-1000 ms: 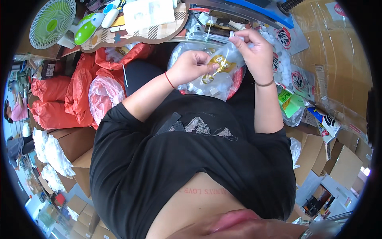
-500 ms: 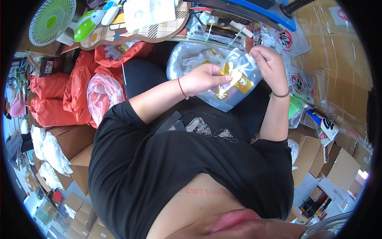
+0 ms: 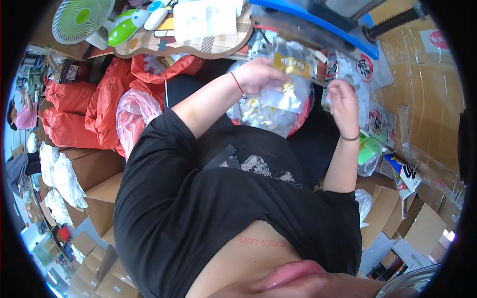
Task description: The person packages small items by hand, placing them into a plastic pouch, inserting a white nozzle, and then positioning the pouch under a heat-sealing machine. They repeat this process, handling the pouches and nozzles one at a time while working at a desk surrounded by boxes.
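Observation:
My left hand (image 3: 263, 77) grips a clear plastic pouch (image 3: 296, 99) with a gold label, thumb and fingers closed on its left edge. The pouch is tilted and slightly blurred. Below it, a clear plastic liner bag (image 3: 268, 119) with a red edge sits at my lap, holding small white pieces. Apart from the pouch, my right hand (image 3: 344, 107) is raised on the right, fingers loosely curled and apart, with nothing visible in it. Clear printed plastic bags (image 3: 334, 67) lie just behind that hand.
A blue-framed press (image 3: 318, 22) with a threaded rod stands at the far edge of the table. A green and white fan (image 3: 82, 17) is at the far left. Red sacks (image 3: 74, 114) lie left; cardboard boxes (image 3: 99, 174) flank me, and a large carton (image 3: 422, 74) rises on the right.
My right hand has let go of the pouch and moved down and away. The left hand has carried the pouch farther from me and turned it. The view has shifted slightly.

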`<state>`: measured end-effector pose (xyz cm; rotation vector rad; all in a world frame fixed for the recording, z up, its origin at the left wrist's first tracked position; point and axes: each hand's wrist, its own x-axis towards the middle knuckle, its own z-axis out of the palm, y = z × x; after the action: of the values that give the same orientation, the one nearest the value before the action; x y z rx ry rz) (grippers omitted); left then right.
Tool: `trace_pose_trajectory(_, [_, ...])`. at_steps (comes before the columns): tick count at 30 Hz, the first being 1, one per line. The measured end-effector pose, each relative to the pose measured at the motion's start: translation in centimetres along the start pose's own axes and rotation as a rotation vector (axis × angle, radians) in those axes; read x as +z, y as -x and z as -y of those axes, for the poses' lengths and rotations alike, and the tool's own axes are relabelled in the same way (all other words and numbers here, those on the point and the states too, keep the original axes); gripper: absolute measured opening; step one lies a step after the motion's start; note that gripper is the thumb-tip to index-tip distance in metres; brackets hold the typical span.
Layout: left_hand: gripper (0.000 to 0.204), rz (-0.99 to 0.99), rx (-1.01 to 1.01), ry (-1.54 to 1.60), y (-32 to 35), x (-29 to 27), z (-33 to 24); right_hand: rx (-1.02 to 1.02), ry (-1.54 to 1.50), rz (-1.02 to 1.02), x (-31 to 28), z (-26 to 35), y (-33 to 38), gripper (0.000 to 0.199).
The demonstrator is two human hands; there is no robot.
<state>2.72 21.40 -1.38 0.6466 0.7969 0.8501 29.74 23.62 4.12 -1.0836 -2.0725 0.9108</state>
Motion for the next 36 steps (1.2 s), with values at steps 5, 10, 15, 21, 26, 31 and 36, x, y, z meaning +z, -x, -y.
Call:
trace_pose_trajectory(5, [0.046, -0.614, 0.422, -0.612, 0.1, -3.4, -1.6, -0.085, 0.073, -0.018, 0.0, 2.1, 0.6, 0.034])
trace_pose_trajectory(10, [0.048, -1.046, 0.948, -1.844, 4.3, -9.9, -5.6, 0.012, 0.077, -0.078, -1.8, 1.6, 1.6, 0.032])
trace_pose_trajectory(15, [0.038, -0.633, 0.873, -1.785, 6.3, -10.3, -2.3, -0.105, 0.201, -0.272, -0.2, 3.2, 0.5, 0.026])
trace_pose_trajectory(21, [0.026, -0.484, 0.415, -0.96, 7.9, -3.5, -3.3, -0.265, 0.183, -0.005, 2.2, 4.0, -0.9, 0.018])
trace_pose_trajectory(26, [0.021, -0.279, 0.204, -1.022, 6.6, 1.9, -1.9, -0.085, -0.121, -0.103, 2.9, 6.0, -2.8, 0.012])
trace_pose_trajectory(31, [0.023, -0.021, 0.189, -0.443, 4.2, 3.9, 1.6, -0.038, 0.001, 0.023, 1.6, 5.7, -3.6, 0.017])
trace_pose_trajectory(36, [0.024, 0.151, -0.04, -0.25, 3.7, 5.1, 1.5, -0.164, 0.041, 0.239, -1.3, 3.0, -3.3, 0.024])
